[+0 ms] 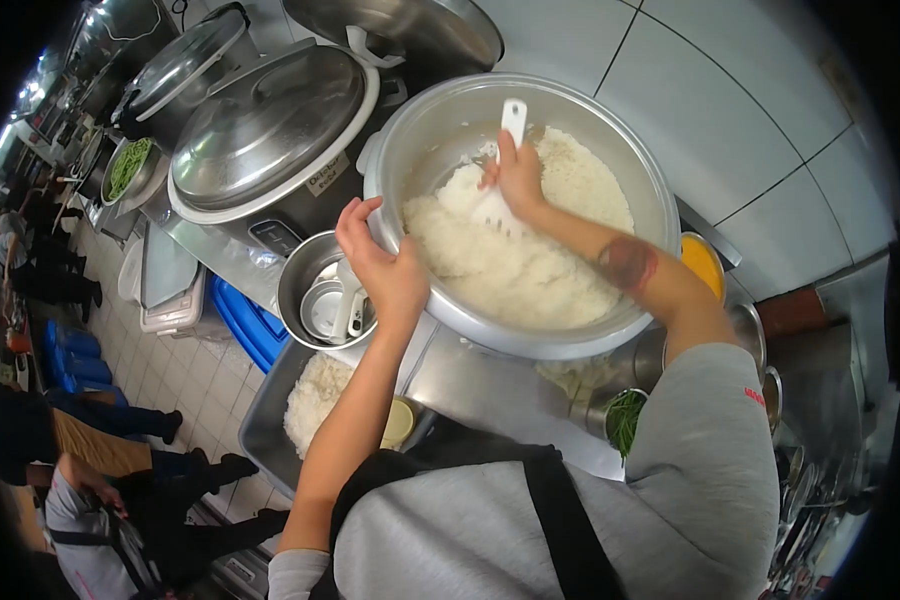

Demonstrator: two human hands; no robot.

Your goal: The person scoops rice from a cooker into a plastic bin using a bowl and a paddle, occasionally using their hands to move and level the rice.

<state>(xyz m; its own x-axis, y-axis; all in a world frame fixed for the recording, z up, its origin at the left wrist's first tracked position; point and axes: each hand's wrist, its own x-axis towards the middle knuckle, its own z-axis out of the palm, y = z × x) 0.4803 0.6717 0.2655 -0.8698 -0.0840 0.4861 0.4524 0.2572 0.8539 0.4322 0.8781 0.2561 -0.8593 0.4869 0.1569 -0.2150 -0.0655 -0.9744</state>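
Note:
A wide silver pot (pixel 645 170) holds a large mass of white cooked rice (pixel 530 275). Inside it, my right hand (pixel 520 180) is closed round a white slotted rice paddle (pixel 513 118), whose toothed blade is partly sunk in the rice. My left hand (pixel 385 275) is at the pot's near left side, its fingers apart and its palm against or very close to the outer wall. Just below that hand stands a steel pot (pixel 288 290) with a smaller metal bowl and a white-handled utensil in it.
A large lidded rice cooker (pixel 265 130) stands left of the pot. Below is a grey tub (pixel 260 430) with rice and a yellowish round container (pixel 400 422). Chopped greens (pixel 625 420) and an orange-filled container (pixel 703 262) sit at the right. Other people (pixel 100 450) stand at far left.

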